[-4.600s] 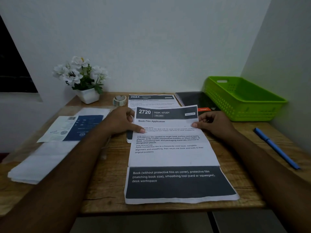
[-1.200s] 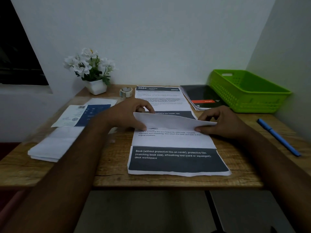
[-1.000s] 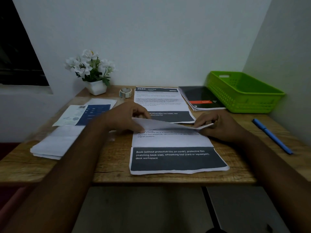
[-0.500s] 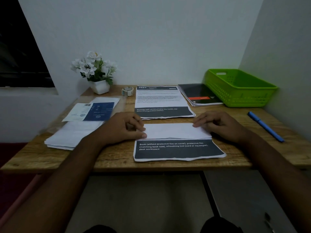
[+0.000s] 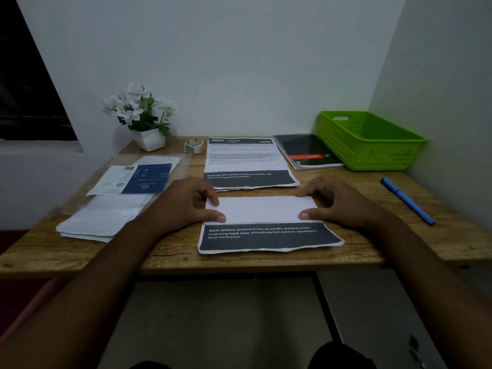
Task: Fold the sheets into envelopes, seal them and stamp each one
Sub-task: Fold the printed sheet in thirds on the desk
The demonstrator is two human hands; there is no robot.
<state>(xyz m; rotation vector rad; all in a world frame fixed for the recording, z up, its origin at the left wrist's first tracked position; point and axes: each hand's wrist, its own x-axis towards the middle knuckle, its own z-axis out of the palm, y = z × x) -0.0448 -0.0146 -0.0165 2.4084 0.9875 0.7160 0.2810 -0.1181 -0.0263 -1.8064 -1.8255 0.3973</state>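
A printed sheet (image 5: 262, 210) lies at the desk's front middle, its upper part folded down flat so the white back faces up; its dark bottom band (image 5: 269, 237) stays uncovered. My left hand (image 5: 190, 206) presses the fold's left edge with thumb and fingers. My right hand (image 5: 338, 199) presses the right edge the same way. A second printed sheet (image 5: 249, 162) lies flat just behind. A stack of white envelopes or papers (image 5: 106, 218) sits at the left, with a blue and white card (image 5: 133, 179) on its far end.
A small tape roll (image 5: 193, 146) stands by a white flower pot (image 5: 149, 139) at the back left. A dark notebook (image 5: 306, 151) and a green basket (image 5: 368, 139) are at the back right. A blue pen (image 5: 407, 199) lies on the wooden desk (image 5: 170, 251) at the right.
The sheet's top part was lifted and folded toward me, then laid flat. Both hands now press on its two sides. The second sheet behind came into view.
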